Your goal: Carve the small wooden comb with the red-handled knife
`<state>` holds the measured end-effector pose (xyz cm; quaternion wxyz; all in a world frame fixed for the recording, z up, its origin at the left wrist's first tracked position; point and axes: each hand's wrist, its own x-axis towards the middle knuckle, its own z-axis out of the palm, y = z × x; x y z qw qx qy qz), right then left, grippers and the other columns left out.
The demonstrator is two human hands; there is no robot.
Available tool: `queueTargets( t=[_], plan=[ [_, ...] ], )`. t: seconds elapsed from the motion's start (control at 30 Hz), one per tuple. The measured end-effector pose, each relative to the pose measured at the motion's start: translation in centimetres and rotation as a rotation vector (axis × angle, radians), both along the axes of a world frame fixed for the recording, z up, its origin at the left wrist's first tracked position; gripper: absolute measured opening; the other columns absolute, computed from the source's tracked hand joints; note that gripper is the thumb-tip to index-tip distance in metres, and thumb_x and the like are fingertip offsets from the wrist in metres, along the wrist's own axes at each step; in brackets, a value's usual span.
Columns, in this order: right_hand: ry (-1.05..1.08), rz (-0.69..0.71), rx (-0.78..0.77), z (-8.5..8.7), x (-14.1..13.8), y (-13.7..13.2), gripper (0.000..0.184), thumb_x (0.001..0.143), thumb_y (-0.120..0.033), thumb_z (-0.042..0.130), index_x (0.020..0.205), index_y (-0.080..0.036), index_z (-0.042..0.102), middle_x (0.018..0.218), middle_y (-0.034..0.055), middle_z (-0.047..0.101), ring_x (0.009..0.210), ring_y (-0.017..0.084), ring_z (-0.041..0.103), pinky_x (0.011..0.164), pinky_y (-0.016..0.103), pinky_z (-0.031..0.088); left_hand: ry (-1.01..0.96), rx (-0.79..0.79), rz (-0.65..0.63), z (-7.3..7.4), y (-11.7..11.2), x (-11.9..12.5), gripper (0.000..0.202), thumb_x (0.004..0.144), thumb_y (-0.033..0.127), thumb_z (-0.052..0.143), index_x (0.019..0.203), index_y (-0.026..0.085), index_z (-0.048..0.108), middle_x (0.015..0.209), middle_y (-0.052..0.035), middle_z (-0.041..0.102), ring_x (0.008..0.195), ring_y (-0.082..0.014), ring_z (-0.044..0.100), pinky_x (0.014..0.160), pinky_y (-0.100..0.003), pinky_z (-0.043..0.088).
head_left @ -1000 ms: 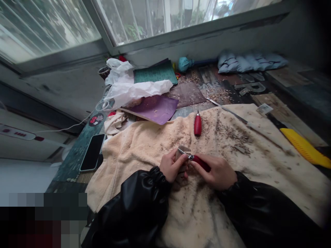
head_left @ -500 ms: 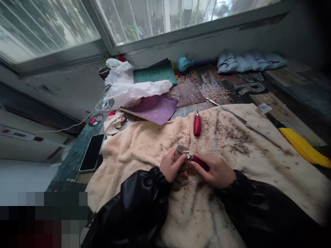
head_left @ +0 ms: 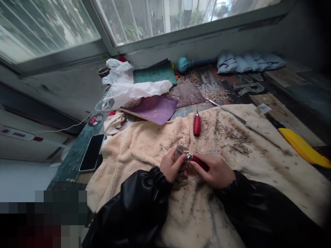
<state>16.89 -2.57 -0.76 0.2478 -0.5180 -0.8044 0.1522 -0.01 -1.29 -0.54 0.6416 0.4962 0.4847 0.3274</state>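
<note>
My left hand (head_left: 172, 165) is closed around a small brownish carved piece (head_left: 184, 148), whose slotted top shows above the fingers. My right hand (head_left: 216, 171) grips a carving knife (head_left: 201, 162) by its red handle. Its metal collar and blade point left, and the blade lies against the top of the carved piece beside my left thumb. Most of the piece is hidden in my left hand. Just beyond both hands a second red-handled carving tool (head_left: 197, 124) rests on the beige towel (head_left: 139, 146), its thin tip pointing away from me.
Shavings (head_left: 232, 136) litter the towel. To the right lie a long thin metal tool (head_left: 227, 110) and a yellow-handled tool (head_left: 302, 146). A phone (head_left: 92, 152) sits at the left, with a white plastic bag (head_left: 139, 90) and purple sheet (head_left: 157, 109) behind. A window stands at the back.
</note>
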Motion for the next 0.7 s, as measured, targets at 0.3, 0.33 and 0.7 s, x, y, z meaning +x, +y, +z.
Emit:
queueTargets(
  t=[0.3, 0.33, 0.7],
  plan=[
    [-0.006, -0.063, 0.050, -0.47, -0.04, -0.18, 0.030, 0.084, -0.038, 0.045, 0.094, -0.016, 0.062, 0.081, 0.0065, 0.069, 0.066, 0.016, 0.064, 0.061, 0.024, 0.048, 0.041, 0.016, 0.011, 0.30, 0.06, 0.07, 0.028, 0.080, 0.046, 0.049, 0.083, 0.018, 0.047, 0.054, 0.0027, 0.056, 0.036, -0.0121, 0.056, 0.034, -0.020, 0.042],
    [0.019, -0.037, 0.029, -0.29, -0.03, -0.10, 0.029, 0.084, -0.038, 0.045, 0.092, -0.017, 0.063, 0.082, 0.0059, 0.069, 0.066, 0.016, 0.064, 0.060, 0.024, 0.048, 0.025, 0.016, 0.003, 0.16, 0.08, 0.00, 0.028, 0.080, 0.045, 0.049, 0.083, 0.018, 0.047, 0.055, 0.0027, 0.057, 0.037, -0.0121, 0.056, 0.035, -0.020, 0.042],
    [0.007, -0.108, 0.149, -0.48, -0.30, -0.38, 0.031, 0.084, -0.037, 0.046, 0.095, -0.013, 0.062, 0.079, 0.0074, 0.069, 0.064, 0.016, 0.064, 0.060, 0.025, 0.048, -0.095, -0.071, 0.033, 0.55, 0.34, -0.01, 0.029, 0.077, 0.044, 0.055, 0.078, 0.017, 0.045, 0.051, 0.0048, 0.054, 0.034, -0.0114, 0.055, 0.032, -0.019, 0.041]
  ],
)
